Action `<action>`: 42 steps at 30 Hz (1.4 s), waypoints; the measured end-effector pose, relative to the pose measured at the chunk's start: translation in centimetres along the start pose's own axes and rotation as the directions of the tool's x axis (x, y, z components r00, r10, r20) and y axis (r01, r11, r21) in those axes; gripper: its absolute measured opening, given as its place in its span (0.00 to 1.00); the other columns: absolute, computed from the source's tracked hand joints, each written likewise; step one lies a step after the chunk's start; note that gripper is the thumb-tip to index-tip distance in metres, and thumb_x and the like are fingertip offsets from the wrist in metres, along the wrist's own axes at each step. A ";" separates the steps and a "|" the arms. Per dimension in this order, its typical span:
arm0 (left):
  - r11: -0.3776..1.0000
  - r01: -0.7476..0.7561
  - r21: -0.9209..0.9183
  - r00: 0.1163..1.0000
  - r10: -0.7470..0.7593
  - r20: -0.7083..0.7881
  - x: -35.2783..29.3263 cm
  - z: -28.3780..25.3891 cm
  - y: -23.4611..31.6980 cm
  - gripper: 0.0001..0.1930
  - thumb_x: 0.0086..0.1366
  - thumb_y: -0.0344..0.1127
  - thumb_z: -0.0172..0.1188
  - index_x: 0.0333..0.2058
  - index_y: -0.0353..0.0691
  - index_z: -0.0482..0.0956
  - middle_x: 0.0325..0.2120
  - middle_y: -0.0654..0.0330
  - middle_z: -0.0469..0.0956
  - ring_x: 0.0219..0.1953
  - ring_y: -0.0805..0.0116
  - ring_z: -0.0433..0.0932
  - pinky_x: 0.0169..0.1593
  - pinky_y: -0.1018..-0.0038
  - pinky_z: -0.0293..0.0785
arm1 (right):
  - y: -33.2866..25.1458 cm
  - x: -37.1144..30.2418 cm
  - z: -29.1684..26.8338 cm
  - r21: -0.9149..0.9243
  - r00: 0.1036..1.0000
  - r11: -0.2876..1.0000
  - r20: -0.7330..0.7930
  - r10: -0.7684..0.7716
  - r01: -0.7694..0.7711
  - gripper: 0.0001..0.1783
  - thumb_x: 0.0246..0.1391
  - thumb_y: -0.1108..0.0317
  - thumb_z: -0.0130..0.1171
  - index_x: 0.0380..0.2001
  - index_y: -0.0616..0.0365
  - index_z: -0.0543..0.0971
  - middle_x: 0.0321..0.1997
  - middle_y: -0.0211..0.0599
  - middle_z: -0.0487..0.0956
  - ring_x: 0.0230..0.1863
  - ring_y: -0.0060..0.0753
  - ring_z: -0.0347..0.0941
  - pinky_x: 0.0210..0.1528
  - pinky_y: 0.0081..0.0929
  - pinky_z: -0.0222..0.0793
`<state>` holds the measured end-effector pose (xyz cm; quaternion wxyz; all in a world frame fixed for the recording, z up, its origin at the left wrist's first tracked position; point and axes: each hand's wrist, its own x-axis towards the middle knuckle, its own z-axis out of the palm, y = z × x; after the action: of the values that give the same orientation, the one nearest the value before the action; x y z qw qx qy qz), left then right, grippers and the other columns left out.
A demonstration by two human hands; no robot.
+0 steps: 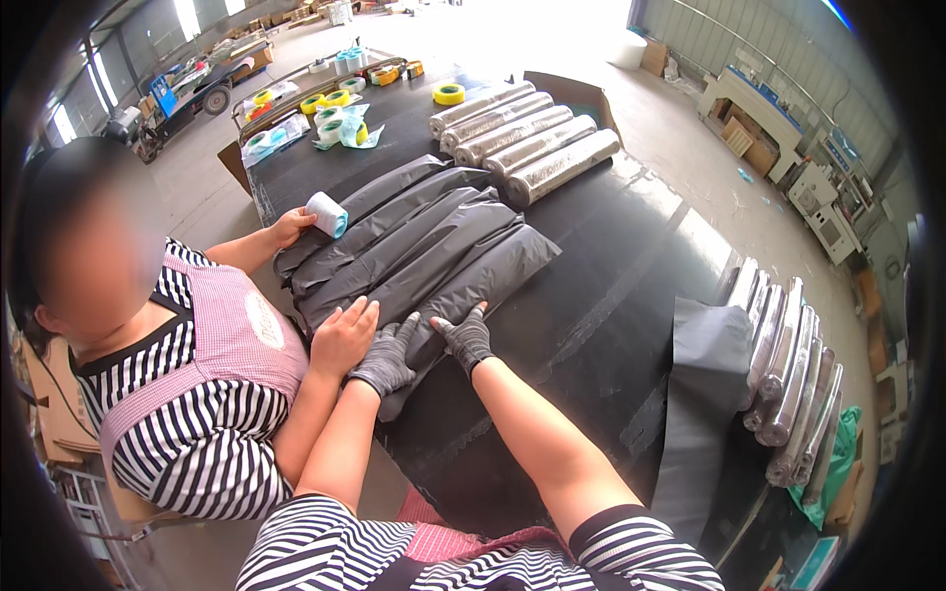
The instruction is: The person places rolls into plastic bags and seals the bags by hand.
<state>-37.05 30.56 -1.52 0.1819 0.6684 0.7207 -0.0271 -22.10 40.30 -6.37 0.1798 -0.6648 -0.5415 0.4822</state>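
Several rolls wrapped in black plastic lie side by side on the dark table (pixel 631 236). On the nearest black-wrapped roll (pixel 493 281) rests my right hand (pixel 465 338), in a grey glove with bare fingertips, its thumb and forefinger spread. My left hand (pixel 387 362), gloved alike, lies beside it with fingers stretched over the near end of the black plastic. Right against it, a co-worker's bare hand (pixel 343 338) presses on the wrapped rolls. The co-worker's other hand (pixel 293 227) holds a roll of pale blue-and-white labels or tape (pixel 327 215) at the far-left ends.
Several brownish rolls in clear film (pixel 562 167) lie at the table's far side. More film-wrapped rolls (pixel 783 364) are stacked at the right beside a black sheet (pixel 702 394). Yellow tape rolls (pixel 448 95) sit at the back. The co-worker (pixel 207 364) stands close on my left.
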 end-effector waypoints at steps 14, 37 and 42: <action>0.913 -0.291 -0.285 0.957 0.277 -0.089 18.3 -13.2 1.0 0.32 0.60 0.46 0.66 0.60 0.38 0.72 0.52 0.47 0.79 0.55 0.56 0.77 0.58 0.67 0.72 | 13.6 1.7 -14.9 0.417 0.977 0.906 -0.155 0.145 -0.069 0.08 0.63 0.69 0.57 0.37 0.64 0.75 0.23 0.39 0.77 0.18 0.31 0.75 0.17 0.27 0.71; 0.970 0.064 -0.234 0.929 -0.144 -0.342 71.7 -18.5 -8.2 0.46 0.65 0.61 0.54 0.73 0.45 0.45 0.73 0.46 0.40 0.75 0.48 0.38 0.75 0.63 0.39 | 13.2 1.6 -18.7 0.594 0.871 0.696 0.017 0.492 -0.405 0.10 0.60 0.65 0.63 0.36 0.60 0.75 0.28 0.43 0.81 0.24 0.36 0.81 0.26 0.28 0.80; 0.997 0.020 -0.080 0.862 -0.058 -0.503 73.8 -19.1 -8.0 0.40 0.64 0.70 0.47 0.57 0.38 0.74 0.57 0.40 0.73 0.61 0.49 0.72 0.64 0.64 0.64 | 11.8 3.4 -20.1 0.637 0.859 0.631 0.100 0.502 -0.443 0.10 0.59 0.65 0.62 0.35 0.62 0.77 0.27 0.44 0.82 0.23 0.34 0.81 0.24 0.26 0.78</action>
<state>-52.16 105.51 -7.35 0.0102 0.6305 0.7571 0.1710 0.99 44.93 -7.36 0.2858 -0.7012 -0.1422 0.6375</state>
